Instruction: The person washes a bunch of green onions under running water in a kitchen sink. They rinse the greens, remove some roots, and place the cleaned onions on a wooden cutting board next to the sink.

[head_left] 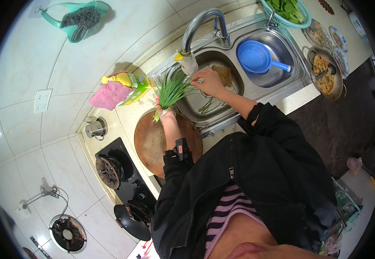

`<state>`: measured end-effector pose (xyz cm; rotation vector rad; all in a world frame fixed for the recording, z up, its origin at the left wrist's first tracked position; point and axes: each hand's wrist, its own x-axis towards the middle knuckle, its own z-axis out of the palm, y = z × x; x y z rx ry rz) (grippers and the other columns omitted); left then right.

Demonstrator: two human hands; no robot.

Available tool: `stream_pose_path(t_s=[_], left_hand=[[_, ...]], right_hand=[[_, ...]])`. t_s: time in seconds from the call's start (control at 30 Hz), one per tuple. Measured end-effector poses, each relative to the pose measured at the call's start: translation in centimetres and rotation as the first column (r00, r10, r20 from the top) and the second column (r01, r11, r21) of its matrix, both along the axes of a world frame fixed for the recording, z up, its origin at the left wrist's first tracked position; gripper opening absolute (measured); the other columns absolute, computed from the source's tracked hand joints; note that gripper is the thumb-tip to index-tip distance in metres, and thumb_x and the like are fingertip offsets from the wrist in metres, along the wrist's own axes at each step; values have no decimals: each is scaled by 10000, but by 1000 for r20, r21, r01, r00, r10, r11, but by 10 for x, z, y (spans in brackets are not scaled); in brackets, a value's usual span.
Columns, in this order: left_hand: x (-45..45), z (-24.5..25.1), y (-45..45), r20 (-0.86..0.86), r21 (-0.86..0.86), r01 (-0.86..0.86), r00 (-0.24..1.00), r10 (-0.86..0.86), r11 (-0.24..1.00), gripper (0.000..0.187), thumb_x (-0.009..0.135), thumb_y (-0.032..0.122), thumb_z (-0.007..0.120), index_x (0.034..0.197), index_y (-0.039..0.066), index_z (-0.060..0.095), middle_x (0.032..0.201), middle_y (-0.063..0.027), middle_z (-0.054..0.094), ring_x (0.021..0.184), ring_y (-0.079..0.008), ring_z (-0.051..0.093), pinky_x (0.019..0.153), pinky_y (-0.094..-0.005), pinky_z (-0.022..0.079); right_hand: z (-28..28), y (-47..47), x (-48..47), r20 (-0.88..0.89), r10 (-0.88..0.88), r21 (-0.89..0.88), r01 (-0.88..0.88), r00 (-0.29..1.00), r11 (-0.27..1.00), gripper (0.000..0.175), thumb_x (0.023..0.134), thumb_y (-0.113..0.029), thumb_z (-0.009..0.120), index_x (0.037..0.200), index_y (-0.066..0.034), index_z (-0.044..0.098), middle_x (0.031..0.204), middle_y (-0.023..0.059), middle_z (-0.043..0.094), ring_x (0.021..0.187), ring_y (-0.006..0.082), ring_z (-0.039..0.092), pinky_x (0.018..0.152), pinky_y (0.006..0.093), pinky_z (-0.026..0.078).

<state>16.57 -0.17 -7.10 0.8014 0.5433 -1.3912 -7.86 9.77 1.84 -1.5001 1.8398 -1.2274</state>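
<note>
A bunch of green chives [173, 90] is gripped low on its stems by my left hand [164, 107], over the left edge of the sink and the round wooden chopping board [152, 142]. My right hand [209, 82] is above the left sink basin [187, 108], its fingertips pinched near the leaf ends; thin strands appear at the fingers, though I cannot tell whether it holds any. Loose green strands [208, 105] and a brownish scrubbing pad [223, 76] lie in that basin. Over it arches the chrome faucet [203, 14], with a pale cover at its spout.
A blue ladle [254, 57] sits in the right basin. Behind it stands a turquoise basket [287, 22] of leafy greens. Dish soap [135, 81] and a pink cloth [109, 95] are at the left. A gas stove [127, 174] and a pan of food [326, 74] flank the work area.
</note>
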Motion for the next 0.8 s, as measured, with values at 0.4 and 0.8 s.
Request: stream_pose_path(t_s=[0.4,0.8], left_hand=[[4,-11,-9,-107,50,-11,994,16,999,359,948,308,339,1021,62,591,1034,-83,630,982,-226,588,903,-513,440],[-12,2,-12,131,-7,37,991,-36,999,427,950,395,310,932,64,580,931,-55,644,901,-213,596,893,-450,455]], right_hand=[[14,8,-4,-464,-10,-373,-185,886,909,79,660,-137,622,701,-79,587,866,43,555,887,241,521,803,373,388],[-12,24,15,-26,-130,-270,118,991,956,53,694,-49,598,746,-53,588,888,61,546,825,266,523,782,377,386]])
